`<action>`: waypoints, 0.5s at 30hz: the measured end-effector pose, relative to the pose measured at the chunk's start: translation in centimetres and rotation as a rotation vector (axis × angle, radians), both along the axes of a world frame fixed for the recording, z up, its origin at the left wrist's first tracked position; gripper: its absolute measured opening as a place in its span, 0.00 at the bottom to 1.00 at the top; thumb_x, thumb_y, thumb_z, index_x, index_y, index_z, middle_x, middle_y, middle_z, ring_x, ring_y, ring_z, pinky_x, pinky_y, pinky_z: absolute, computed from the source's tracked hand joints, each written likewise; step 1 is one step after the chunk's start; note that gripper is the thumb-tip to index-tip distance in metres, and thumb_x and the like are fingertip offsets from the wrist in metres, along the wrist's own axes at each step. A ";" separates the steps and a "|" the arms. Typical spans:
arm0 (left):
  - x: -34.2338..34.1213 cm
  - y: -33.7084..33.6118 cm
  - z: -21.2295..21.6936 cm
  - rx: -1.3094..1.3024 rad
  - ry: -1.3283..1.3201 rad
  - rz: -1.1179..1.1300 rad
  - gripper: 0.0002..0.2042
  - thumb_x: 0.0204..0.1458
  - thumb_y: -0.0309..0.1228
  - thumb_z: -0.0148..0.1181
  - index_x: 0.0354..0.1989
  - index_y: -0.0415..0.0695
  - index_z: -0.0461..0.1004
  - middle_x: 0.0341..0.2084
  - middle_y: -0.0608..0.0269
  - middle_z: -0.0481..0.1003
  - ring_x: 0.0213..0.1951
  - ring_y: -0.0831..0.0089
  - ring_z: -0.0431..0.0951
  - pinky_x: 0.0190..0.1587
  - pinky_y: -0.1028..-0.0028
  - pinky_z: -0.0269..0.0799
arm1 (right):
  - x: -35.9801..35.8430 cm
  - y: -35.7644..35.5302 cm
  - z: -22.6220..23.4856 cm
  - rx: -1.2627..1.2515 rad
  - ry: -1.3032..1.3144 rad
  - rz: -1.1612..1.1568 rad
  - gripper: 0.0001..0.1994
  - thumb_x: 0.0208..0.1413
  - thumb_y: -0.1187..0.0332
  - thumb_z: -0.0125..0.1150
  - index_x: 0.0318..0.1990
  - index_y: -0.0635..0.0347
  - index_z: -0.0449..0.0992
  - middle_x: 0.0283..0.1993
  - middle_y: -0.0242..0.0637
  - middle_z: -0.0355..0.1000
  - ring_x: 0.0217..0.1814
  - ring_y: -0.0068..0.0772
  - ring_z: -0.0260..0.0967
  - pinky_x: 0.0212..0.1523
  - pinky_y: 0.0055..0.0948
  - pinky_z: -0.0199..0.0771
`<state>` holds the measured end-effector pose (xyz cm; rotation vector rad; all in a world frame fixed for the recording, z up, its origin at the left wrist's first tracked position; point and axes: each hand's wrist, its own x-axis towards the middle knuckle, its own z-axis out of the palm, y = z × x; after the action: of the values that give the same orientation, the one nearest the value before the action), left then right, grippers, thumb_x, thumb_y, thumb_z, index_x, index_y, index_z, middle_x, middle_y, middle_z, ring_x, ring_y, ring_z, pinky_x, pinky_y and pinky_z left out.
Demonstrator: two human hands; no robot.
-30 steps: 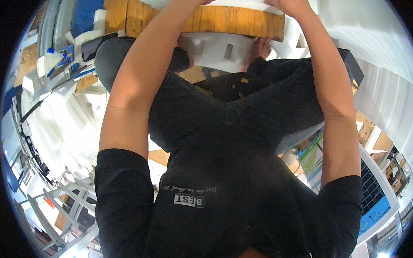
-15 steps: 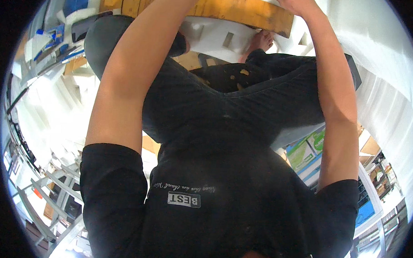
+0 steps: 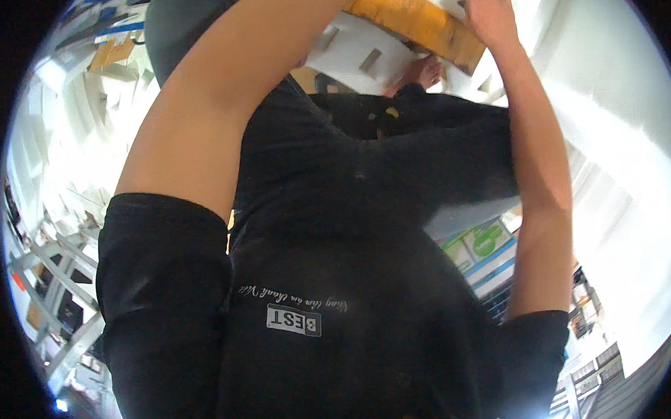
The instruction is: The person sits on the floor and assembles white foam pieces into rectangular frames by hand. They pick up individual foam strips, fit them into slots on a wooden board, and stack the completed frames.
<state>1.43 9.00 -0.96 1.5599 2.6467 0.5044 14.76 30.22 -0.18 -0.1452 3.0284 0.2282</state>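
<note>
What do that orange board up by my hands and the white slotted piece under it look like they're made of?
The orange board looks like wood or plywood: matte, tan-orange, with a darker, grainy edge. The white slotted piece looks like moulded foam or plastic, matte with rectangular cut-outs; the view is too blurred to say which. The right hand touches the board.

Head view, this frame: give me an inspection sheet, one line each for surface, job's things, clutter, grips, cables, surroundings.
Surface: nothing seen; the person sits cross-legged, dark trousers filling the middle.
Job's things: wooden board with white foam piece under it, at the top.
Clutter: green-and-white boxes at right; white foam pieces at left.
Grips: right hand is on the board's edge, whether closed is unclear; left hand out of view, only its forearm shows.
Cables: nothing seen.
Surroundings: metal racking at lower left; white wall at right.
</note>
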 end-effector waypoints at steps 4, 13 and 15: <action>-0.1 -4.0 2.3 0.248 0.179 0.116 0.34 0.53 0.43 0.69 0.69 0.50 0.66 0.64 0.52 0.67 0.70 0.51 0.61 0.74 0.41 0.46 | 0.2 0.1 0.8 0.060 0.113 0.033 0.29 0.61 0.54 0.65 0.65 0.57 0.66 0.51 0.51 0.78 0.56 0.52 0.77 0.56 0.52 0.77; -3.2 -9.1 -2.5 0.679 -0.327 1.086 0.53 0.48 0.53 0.74 0.76 0.36 0.51 0.72 0.34 0.57 0.74 0.42 0.53 0.75 0.50 0.48 | -3.0 -4.0 1.1 -0.027 0.022 -0.093 0.26 0.63 0.45 0.60 0.54 0.58 0.67 0.47 0.50 0.78 0.50 0.52 0.80 0.45 0.52 0.81; -2.6 -8.7 -2.0 0.719 -0.570 1.066 0.53 0.46 0.52 0.76 0.74 0.34 0.54 0.70 0.34 0.59 0.72 0.42 0.57 0.74 0.53 0.52 | -2.4 -4.1 1.4 0.006 0.018 -0.138 0.26 0.63 0.45 0.61 0.52 0.59 0.68 0.47 0.50 0.78 0.50 0.51 0.80 0.44 0.52 0.81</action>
<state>-1.17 0.29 -2.97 -0.2291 2.6479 1.7184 12.38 26.15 1.26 0.0670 3.0391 0.2273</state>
